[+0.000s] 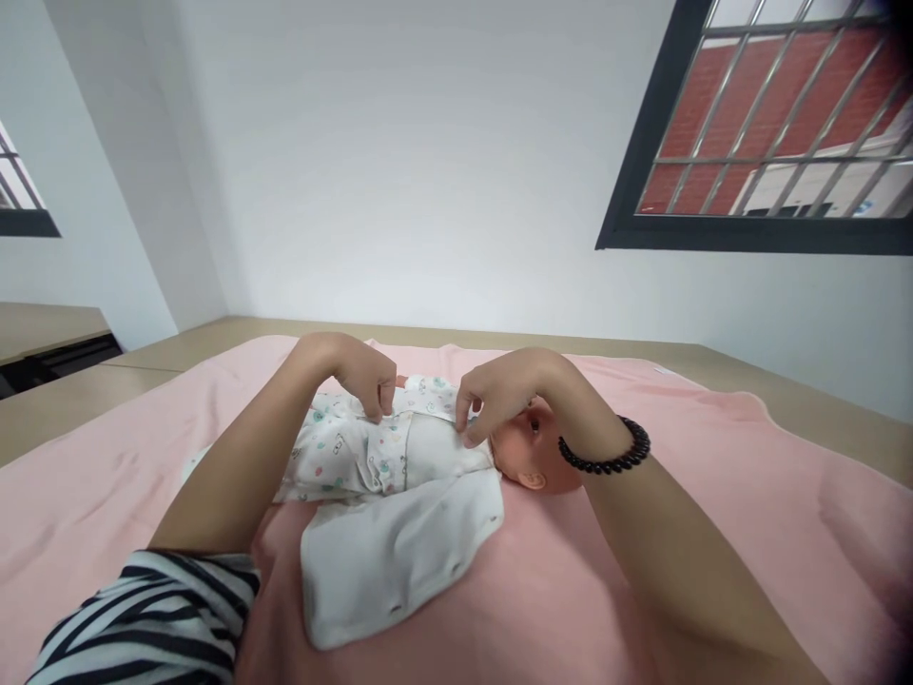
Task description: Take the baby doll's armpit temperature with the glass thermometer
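Observation:
A baby doll (526,447) lies on its back with its head to the right, dressed in white printed trousers (335,457) and a white printed baby shirt (428,404). The near flap (403,561) of the shirt is spread open toward me, its plain inside up and snap fasteners along its edge. Both hands are over the doll's body. My left hand (362,376) pinches the far flap's edge near the waist. Closer to the neck, my right hand (503,390) has thumb and finger closed on the same edge. My right forearm partly hides the doll's head.
A pink cloth (571,590) covers most of the tan table (806,409) under the doll. Behind the table rises a white wall (428,171), with a barred window (770,133) at the right. Another tan surface (43,328) stands at the left.

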`<move>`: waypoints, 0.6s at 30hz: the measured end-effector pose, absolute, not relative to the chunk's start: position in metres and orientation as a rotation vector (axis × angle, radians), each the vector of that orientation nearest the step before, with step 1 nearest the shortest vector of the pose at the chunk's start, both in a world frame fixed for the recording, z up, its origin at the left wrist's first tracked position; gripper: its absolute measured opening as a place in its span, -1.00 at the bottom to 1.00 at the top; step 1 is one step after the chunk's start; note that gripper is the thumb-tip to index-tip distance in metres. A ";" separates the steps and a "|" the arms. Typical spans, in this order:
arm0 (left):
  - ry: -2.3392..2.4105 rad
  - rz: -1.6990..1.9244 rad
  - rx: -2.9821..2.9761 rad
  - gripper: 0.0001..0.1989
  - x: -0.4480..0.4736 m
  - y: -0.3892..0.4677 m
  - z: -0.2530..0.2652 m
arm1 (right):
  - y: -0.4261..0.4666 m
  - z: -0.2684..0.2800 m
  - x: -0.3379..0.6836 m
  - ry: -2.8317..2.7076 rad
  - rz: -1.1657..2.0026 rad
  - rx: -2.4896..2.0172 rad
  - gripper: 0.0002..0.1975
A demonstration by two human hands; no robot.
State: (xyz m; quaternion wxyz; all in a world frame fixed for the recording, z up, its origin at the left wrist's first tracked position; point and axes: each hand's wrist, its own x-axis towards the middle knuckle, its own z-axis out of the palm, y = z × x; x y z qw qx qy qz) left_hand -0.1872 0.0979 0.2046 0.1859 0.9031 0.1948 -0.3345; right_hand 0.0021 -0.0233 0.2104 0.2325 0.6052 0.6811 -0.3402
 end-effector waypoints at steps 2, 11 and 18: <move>0.611 -0.895 2.564 -0.57 -0.192 0.100 0.207 | -0.025 0.212 0.002 1.868 -0.924 1.702 -0.38; 0.826 -0.403 2.721 -0.14 -0.212 0.134 0.196 | -0.025 0.213 0.046 1.917 -0.520 2.249 -0.22; 0.678 -0.609 2.650 -0.36 -0.187 0.112 0.190 | -0.027 0.183 0.136 1.642 -1.024 2.300 -0.30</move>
